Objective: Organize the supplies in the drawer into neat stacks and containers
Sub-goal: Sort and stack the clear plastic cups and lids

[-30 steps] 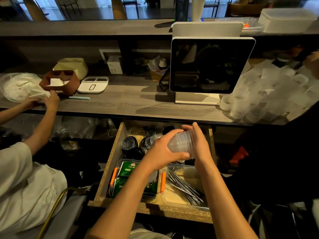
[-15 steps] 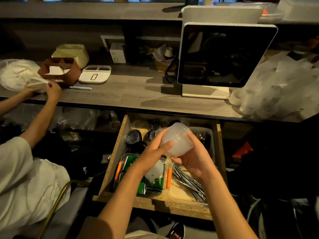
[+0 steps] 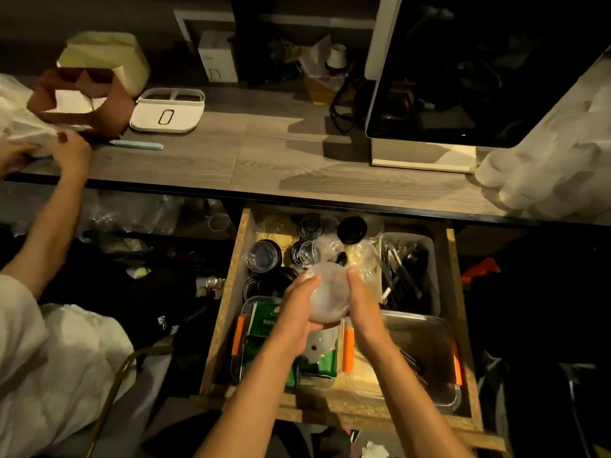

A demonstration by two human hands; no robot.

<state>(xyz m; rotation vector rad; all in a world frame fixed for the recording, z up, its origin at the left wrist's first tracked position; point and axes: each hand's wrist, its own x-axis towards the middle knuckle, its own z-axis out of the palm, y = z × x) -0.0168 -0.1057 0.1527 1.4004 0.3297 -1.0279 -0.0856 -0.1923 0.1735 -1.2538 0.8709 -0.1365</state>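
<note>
A wooden drawer [image 3: 228,312] stands pulled out below the counter. Over its middle I hold a stack of clear plastic lids [image 3: 327,292] between both hands. My left hand [image 3: 294,312] cups the stack from the left and below, and my right hand [image 3: 362,305] grips its right side. Behind the stack lie loose clear cups and black lids [image 3: 352,229]. A clear box with green packets [image 3: 264,328] sits at the front left, a clear box with orange clips [image 3: 413,342] at the front right, and a grey bin of utensils [image 3: 408,269] at the back right.
Another person at the left [image 3: 66,150] handles a white plastic bag [image 3: 20,127] on the counter. On the counter are a brown cup carrier [image 3: 79,100], a white tray [image 3: 168,110], a screen [image 3: 479,77] and bagged white cups [image 3: 555,153] at the right.
My hands have lowered the stack of lids into the drawer and turned it so its flat face points up. The camera has tilted down toward the drawer.
</note>
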